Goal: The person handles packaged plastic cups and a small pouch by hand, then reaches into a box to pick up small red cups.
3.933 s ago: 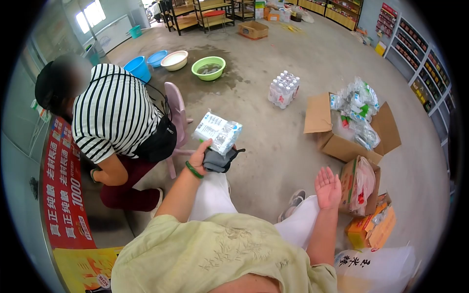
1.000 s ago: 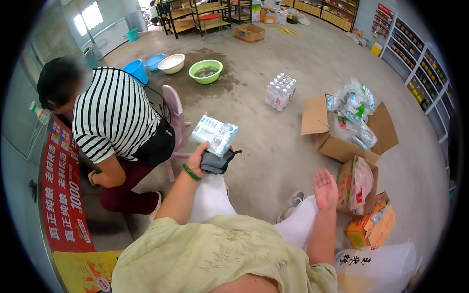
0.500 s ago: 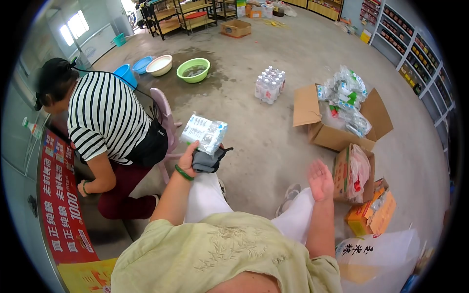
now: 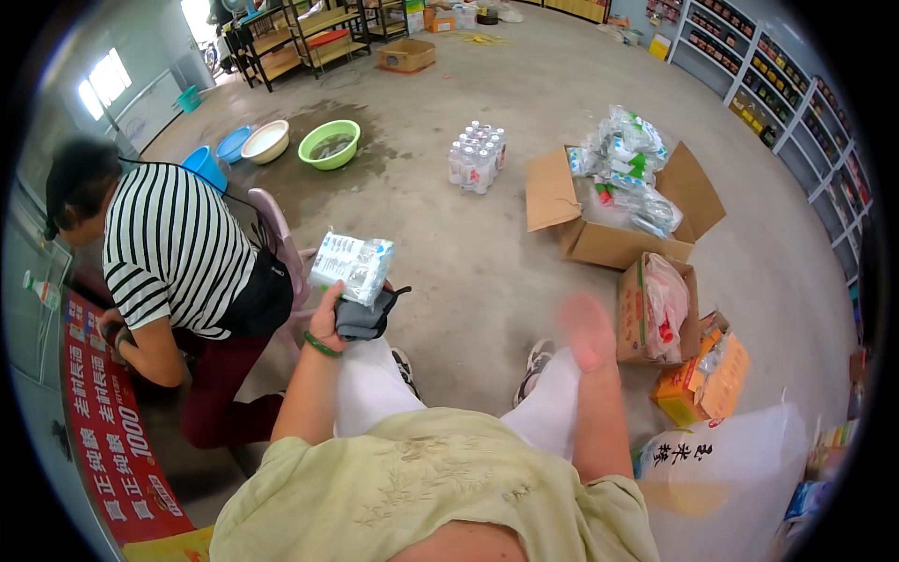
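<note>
My left hand (image 4: 326, 320) is closed on a clear plastic packet (image 4: 354, 266) with white and blue print, tilted above my left thigh. A grey and black cloth item (image 4: 361, 320) sits in the same hand, below the packet. My right hand (image 4: 587, 330) is raised over my right thigh, smeared by motion, and its fingers cannot be made out. Nearest to it is a carton (image 4: 633, 309) with a pinkish plastic bag (image 4: 666, 304) inside. Behind that stands an open cardboard box (image 4: 613, 245) heaped with plastic packets (image 4: 629, 159).
To my left a person in a striped shirt (image 4: 173, 244) sits on a pink chair (image 4: 283, 239). A bottle pack (image 4: 478, 157), green basin (image 4: 330, 144) and blue bucket (image 4: 205, 170) stand ahead. An orange box (image 4: 702, 379) and white sack (image 4: 721, 468) lie at right.
The view has swung to the right, so the room's contents appear farther left. My right hand has gone from spread and sharp to blurred. The packet stays in my left hand.
</note>
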`<state>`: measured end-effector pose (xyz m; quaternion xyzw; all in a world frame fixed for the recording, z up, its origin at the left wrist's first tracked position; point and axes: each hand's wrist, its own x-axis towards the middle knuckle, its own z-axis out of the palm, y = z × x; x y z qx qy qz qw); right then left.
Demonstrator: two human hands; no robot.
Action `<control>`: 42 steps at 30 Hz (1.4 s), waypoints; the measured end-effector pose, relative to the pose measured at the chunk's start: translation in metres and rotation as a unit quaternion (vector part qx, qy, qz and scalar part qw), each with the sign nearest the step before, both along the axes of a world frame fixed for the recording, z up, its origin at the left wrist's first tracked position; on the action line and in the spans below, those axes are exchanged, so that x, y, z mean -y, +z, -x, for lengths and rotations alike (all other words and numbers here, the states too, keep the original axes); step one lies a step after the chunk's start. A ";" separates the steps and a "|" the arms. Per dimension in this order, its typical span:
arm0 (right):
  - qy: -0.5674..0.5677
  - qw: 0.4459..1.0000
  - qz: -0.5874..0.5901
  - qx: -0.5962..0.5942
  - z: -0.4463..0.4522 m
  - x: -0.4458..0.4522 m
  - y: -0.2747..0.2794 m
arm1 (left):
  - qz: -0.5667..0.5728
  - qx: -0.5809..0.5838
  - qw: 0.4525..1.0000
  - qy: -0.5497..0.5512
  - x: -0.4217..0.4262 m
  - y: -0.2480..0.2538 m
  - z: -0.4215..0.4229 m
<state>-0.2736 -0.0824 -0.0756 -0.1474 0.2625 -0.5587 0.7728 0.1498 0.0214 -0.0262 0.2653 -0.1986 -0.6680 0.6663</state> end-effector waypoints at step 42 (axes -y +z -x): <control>0.033 0.999 0.010 -0.018 0.007 0.009 -0.016 | -0.019 -0.008 1.000 0.018 0.001 -0.025 -0.018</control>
